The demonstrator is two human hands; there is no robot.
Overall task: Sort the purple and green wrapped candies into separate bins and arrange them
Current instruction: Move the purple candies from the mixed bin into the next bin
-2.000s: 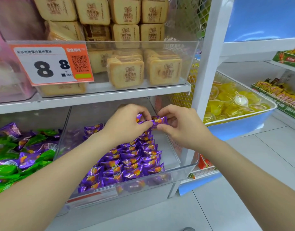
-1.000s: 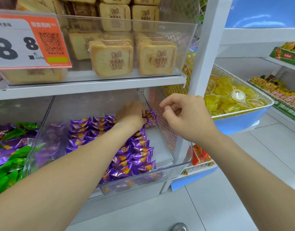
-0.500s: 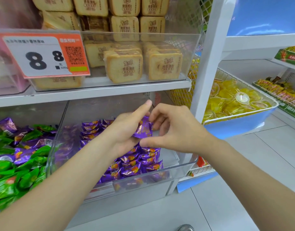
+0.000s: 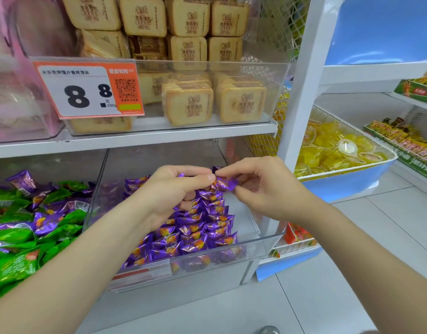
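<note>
Shelf (image 4: 135,141) has two bins under it. Clear bin (image 4: 267,238) on the right holds purple only: purple rows (image 4: 198,227) overlap neatly from the front wall toward the back, filling its left and middle. A bare strip of floor runs along its right wall.

Left bin (image 4: 51,165) holds the mixed pile (image 4: 26,227), green and purple jumbled loose, with several purple wrappers plainly visible among the green. No arranging there.

Left hand (image 4: 173,189) and right hand (image 4: 263,186) meet above the back half of the clear bin. Each pinches one end of the same purple candy (image 4: 224,183) between thumb and forefinger, other fingers curled in. The candy is in the air, just over the back of the rows, not yet set down. Cannot tell whether the left palm holds more.

Progress, my read:
- Purple side is well along, with rows built and room left on the right.
- Purple remaining in the mixed pile needs pulling out.
- Green is neither separated nor lined up.
- Roughly halfway at best.
</note>
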